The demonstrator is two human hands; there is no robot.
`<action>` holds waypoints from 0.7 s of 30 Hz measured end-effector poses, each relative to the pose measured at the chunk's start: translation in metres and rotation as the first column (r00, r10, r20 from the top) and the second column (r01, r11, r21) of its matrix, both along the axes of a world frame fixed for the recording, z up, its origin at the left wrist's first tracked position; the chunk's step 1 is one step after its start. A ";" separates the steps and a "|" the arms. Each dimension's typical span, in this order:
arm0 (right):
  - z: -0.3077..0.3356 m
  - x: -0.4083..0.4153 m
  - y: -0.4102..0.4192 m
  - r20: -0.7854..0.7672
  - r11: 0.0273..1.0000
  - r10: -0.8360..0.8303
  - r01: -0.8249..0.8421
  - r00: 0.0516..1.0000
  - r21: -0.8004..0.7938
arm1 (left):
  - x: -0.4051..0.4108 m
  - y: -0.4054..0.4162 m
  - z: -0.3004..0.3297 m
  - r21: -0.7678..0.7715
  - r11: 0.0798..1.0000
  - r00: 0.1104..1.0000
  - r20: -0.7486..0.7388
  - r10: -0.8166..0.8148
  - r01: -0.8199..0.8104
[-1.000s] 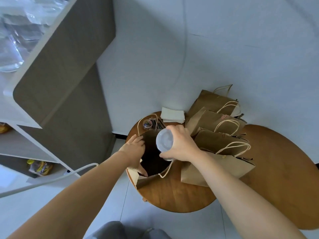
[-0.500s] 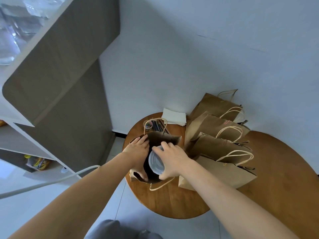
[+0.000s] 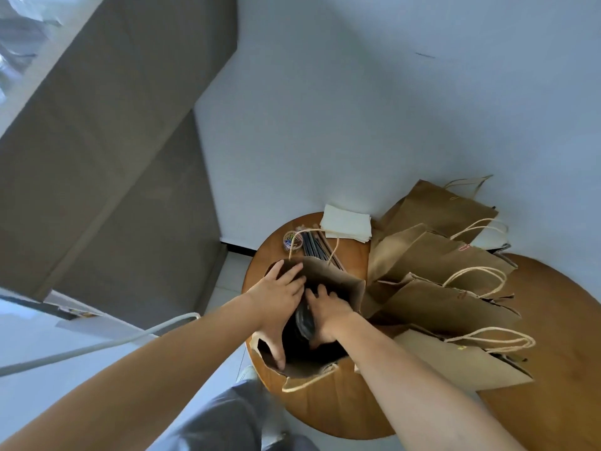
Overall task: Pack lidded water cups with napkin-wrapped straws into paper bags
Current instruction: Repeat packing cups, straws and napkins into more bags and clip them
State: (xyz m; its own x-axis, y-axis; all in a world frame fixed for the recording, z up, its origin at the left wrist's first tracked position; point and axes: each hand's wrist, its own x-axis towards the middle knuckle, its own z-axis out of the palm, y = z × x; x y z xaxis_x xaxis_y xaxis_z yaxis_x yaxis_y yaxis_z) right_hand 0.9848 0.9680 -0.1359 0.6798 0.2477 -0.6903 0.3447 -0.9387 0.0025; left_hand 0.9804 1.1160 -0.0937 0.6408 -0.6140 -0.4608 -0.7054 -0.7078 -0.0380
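Observation:
An open brown paper bag (image 3: 338, 281) stands on the left part of the round wooden table (image 3: 331, 411). My right hand (image 3: 328, 312) reaches down into its mouth and grips a lidded clear cup (image 3: 304, 319), which shows only as a dim sliver in the dark interior. My left hand (image 3: 279, 297) holds the bag's left rim, thumb inside, spreading it open. Dark straws (image 3: 313, 244) and a stack of white napkins (image 3: 346, 224) lie on the table behind the bag.
Several brown paper bags (image 3: 448, 255) with rope handles lie overlapped to the right. A small tub of coloured paper clips (image 3: 290, 239) sits beside the straws. A grey cabinet (image 3: 107, 157) stands at left, a white wall behind, and a white cable (image 3: 97, 346) crosses under my left arm.
My right hand has lowered the cup from above the bag down inside it. My left hand stays on the bag's rim. The camera has tilted closer.

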 end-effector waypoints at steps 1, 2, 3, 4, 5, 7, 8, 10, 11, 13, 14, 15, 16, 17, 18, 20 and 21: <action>-0.006 0.004 0.001 -0.008 1.000 0.001 -0.001 1.000 -0.006 | 0.003 0.000 0.000 0.003 1.000 1.000 -0.011 -0.006 0.006; -0.011 0.006 0.002 -0.014 1.000 -0.002 0.002 1.000 -0.013 | 0.005 -0.001 0.000 0.004 1.000 1.000 -0.021 -0.010 0.010; -0.017 0.006 0.004 -0.021 1.000 -0.014 0.013 1.000 -0.017 | 0.008 -0.002 0.000 0.004 1.000 0.999 -0.031 -0.011 0.011; -0.022 0.006 0.004 -0.029 0.999 -0.032 0.032 0.999 -0.016 | 0.009 -0.002 0.000 0.004 1.000 0.999 -0.039 -0.014 0.014; -0.026 0.006 0.005 -0.033 0.999 -0.049 0.049 0.998 -0.011 | 0.010 -0.003 0.000 0.003 1.000 0.999 -0.043 -0.016 0.016; -0.035 0.005 0.005 -0.031 0.998 -0.063 0.063 0.998 0.004 | 0.012 -0.003 0.001 0.017 1.000 0.998 -0.052 -0.021 0.022; -0.038 0.005 0.005 -0.024 0.998 -0.067 0.068 0.997 0.015 | 0.013 -0.003 0.001 0.030 0.999 0.998 -0.057 -0.026 0.028; -0.045 0.003 0.006 -0.013 0.997 -0.074 0.074 0.997 0.031 | 0.014 -0.003 0.001 0.054 0.998 0.998 -0.058 -0.034 0.038; -0.047 0.003 0.006 -0.007 0.997 -0.074 0.074 0.997 0.034 | 0.014 -0.003 0.001 0.063 0.997 0.998 -0.060 -0.033 0.037; -0.051 0.003 0.006 0.005 0.996 -0.077 0.076 0.997 0.039 | 0.014 -0.004 0.002 0.072 0.997 0.998 -0.066 -0.021 0.026; -0.052 0.004 0.006 0.008 0.996 -0.081 0.080 0.997 0.047 | 0.015 -0.004 0.002 0.072 0.997 0.998 -0.068 -0.013 0.018; -0.053 0.005 0.006 0.008 0.995 -0.086 0.085 0.996 0.056 | 0.015 -0.004 0.003 0.072 0.997 0.998 -0.068 -0.006 0.011; -0.053 0.005 0.006 0.007 0.994 -0.088 0.088 0.996 0.065 | 0.015 -0.004 0.004 0.077 0.997 0.998 -0.069 -0.001 0.006; -0.053 0.005 0.006 0.007 0.994 -0.089 0.088 0.996 0.070 | 0.014 -0.003 0.005 0.084 0.996 0.998 -0.070 0.003 0.003; -0.053 0.004 0.006 0.009 0.994 -0.086 0.085 0.996 0.071 | 0.014 -0.003 0.006 0.089 0.996 0.998 -0.069 0.007 -0.001; -0.050 0.002 0.006 0.014 0.995 -0.077 0.076 0.997 0.069 | 0.013 -0.001 0.008 0.089 0.996 0.998 -0.063 0.023 -0.018; -0.047 0.001 0.005 0.018 0.995 -0.077 0.076 0.997 0.070 | 0.012 0.000 0.008 0.086 0.996 0.998 -0.060 0.034 -0.028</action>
